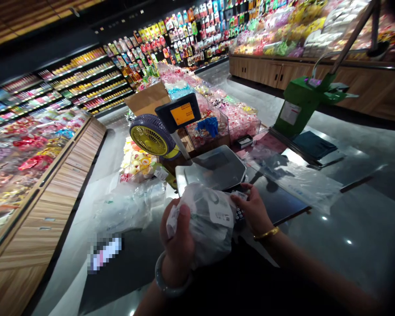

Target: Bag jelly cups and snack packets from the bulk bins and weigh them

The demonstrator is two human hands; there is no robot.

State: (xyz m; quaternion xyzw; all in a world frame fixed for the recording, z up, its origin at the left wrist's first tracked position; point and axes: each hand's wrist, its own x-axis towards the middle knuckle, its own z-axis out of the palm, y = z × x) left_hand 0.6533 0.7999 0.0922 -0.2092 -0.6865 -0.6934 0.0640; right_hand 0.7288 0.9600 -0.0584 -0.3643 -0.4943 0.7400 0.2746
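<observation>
Between my hands, in front of my body, is a translucent white plastic bag (206, 228) with a printed label on its side. My left hand (179, 230) is closed round the bag's gathered left edge. With its fingers pinched, my right hand (250, 206) holds the bag's upper right corner. What the bag contains cannot be made out. Just beyond it stands a weighing scale, its metal pan (217, 169) bare and its orange display (183, 113) lit with zeros. Part of the scale's keypad (239, 213) shows beside my right hand.
A purple and yellow fan (151, 137) stands left of the scale. Clear plastic bags (125, 206) lie to the left, with more plastic film (289, 171) to the right. A green bag-sealing-like machine (292, 107) is at right. Wooden candy counters (66, 175) flank the area.
</observation>
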